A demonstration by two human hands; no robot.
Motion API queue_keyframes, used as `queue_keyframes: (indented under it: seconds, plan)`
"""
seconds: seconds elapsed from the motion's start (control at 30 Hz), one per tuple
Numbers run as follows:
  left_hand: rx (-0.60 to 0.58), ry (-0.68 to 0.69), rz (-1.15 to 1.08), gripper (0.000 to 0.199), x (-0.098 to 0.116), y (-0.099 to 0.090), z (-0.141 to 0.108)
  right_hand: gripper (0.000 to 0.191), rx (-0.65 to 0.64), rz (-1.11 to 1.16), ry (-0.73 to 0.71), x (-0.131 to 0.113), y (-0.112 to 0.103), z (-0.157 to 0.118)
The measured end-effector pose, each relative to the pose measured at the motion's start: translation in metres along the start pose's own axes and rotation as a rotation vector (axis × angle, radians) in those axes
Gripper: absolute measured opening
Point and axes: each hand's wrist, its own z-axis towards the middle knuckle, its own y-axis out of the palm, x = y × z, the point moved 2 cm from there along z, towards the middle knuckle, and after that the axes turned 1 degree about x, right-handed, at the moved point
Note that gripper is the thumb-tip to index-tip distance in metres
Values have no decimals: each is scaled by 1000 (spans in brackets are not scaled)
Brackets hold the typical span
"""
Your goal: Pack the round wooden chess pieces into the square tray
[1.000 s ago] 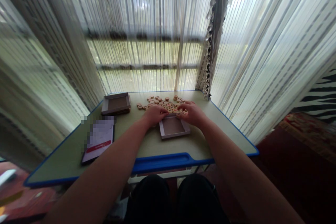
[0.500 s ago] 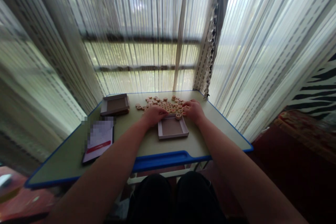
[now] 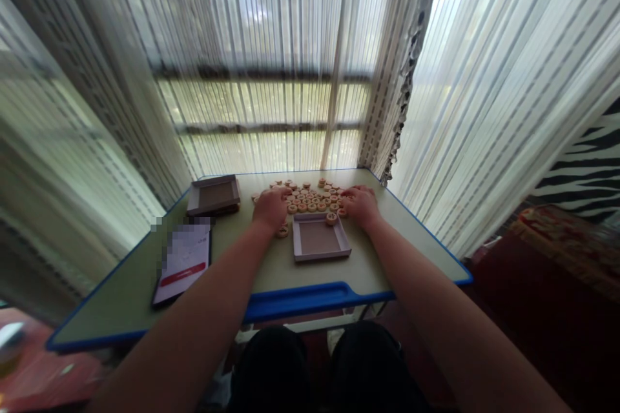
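Note:
Several round wooden pieces (image 3: 311, 198) with marks on top lie in a loose cluster on the pale table. My left hand (image 3: 272, 208) rests at the cluster's left side, palm down, its fingertips on or beside pieces. At the right side, my right hand (image 3: 359, 201) touches the pieces with its fingers bent and apart. A shallow box (image 3: 321, 254) sits between my forearms, and one piece (image 3: 330, 219) is at its far right corner. Another piece (image 3: 282, 231) lies just below my left hand.
A second shallow box (image 3: 214, 193) stands at the table's back left. A tablet (image 3: 186, 263) lies at the left. Blue edging (image 3: 300, 298) rims the table, with curtains (image 3: 271, 26) behind it.
My left hand has moved left, away from the box's far edge, uncovering pieces there. My right hand has shifted only slightly, and the view has moved a little.

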Motion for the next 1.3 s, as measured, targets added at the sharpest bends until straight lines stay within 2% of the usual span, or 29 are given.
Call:
queue_keyframes:
  seconds: [0.1,0.27,0.37,0.63,0.87,0.97,1.07,1.17,1.3]
  plan:
    - [-70,-38,9,34,-2,2,0,21,-44,5,-19,-2,1,0]
    - [-189,-23,-4,30,-3,7,0,21,-115,22,-74,-6,2,-1]
    - [-205,-33,-3,30,-5,8,1,22,-114,28,-71,-8,1,-2]
    - [-156,-59,57,30,-1,5,0,21,-115,15,-55,-8,-1,-2]
    - [-47,137,-13,32,7,2,-2,19,-50,76,-30,-3,-2,-4]
    - [-5,169,-62,27,10,3,-1,25,-27,148,-115,-13,-2,-2]
    - [34,188,-102,26,11,4,3,26,-199,127,-236,-26,4,8]
    - [43,212,-124,24,11,4,5,23,-342,9,-302,-30,13,24]
    - [56,212,-127,21,12,3,4,23,-344,-49,-303,-22,18,37]
